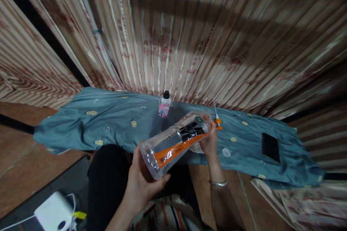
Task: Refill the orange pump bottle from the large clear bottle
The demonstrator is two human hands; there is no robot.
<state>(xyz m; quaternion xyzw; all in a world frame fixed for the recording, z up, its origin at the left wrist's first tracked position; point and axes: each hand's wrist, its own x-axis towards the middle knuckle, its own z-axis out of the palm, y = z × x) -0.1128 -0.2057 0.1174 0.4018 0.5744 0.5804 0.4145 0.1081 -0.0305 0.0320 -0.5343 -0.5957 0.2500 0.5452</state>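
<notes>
A large clear plastic bottle point(176, 144) with an orange and black label is held tilted over my lap, its left end lower and nearer me. My left hand point(139, 182) wraps around that lower end, with the thumb along its near side. At the upper right end, my right hand point(210, 142) grips the bottle; its fingers are partly hidden behind it. Just past the right hand lies an orange and white pump head point(217, 122) with a thin tube. Behind the large bottle stands a small clear bottle point(164, 107) with a black cap and pink label.
A teal patterned cloth point(116, 115) covers the narrow table before me. On it to the right are a small round translucent disc point(226, 152) and a black phone point(270, 147). Striped curtains point(173, 36) hang behind. A white device point(54, 211) with cables sits at lower left.
</notes>
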